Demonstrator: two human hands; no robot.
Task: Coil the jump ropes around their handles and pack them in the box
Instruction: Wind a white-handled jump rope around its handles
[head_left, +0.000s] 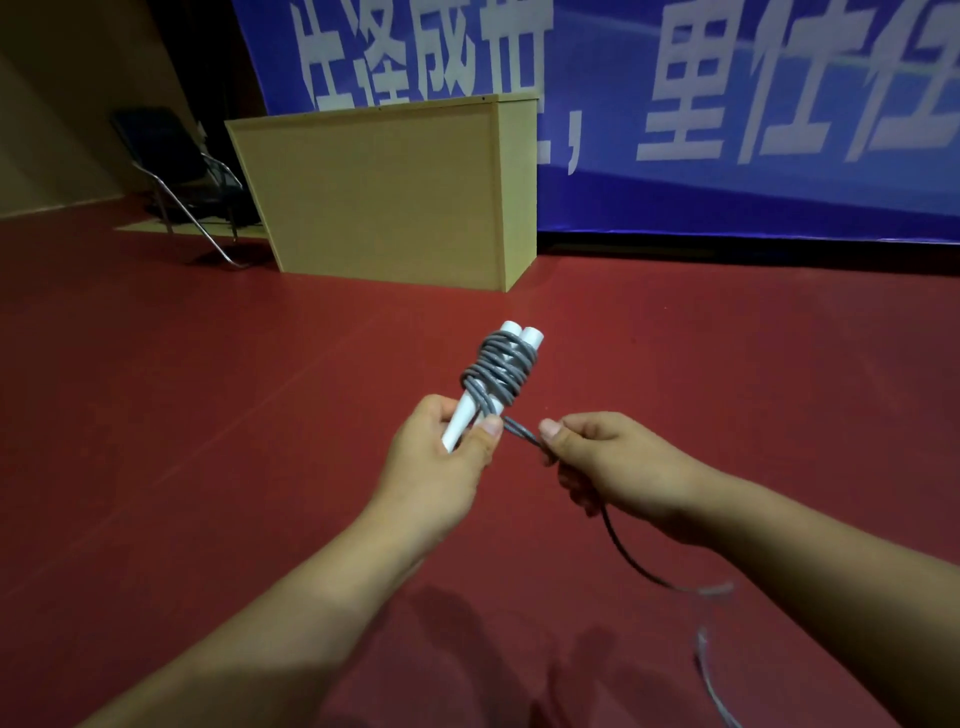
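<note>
Two bare forearms came up from the bottom edge toward the middle of the view. The left hand (441, 447) gripped the lower ends of two white handles (511, 348), which were held side by side and tilted up and away, its thumb pressed on the rope beside them. A grey rope (496, 371) was wound in several turns around the upper part of the handles. The right hand (608, 457) pinched the free part of the rope, just beside the left thumb; the rest of the rope hung down below this hand, blurred. Behind, on the red floor (156, 415), stood a light wooden cabinet (374, 192), a dark chair (171, 166) to its left, and a blue banner (727, 104) with white characters.
</note>
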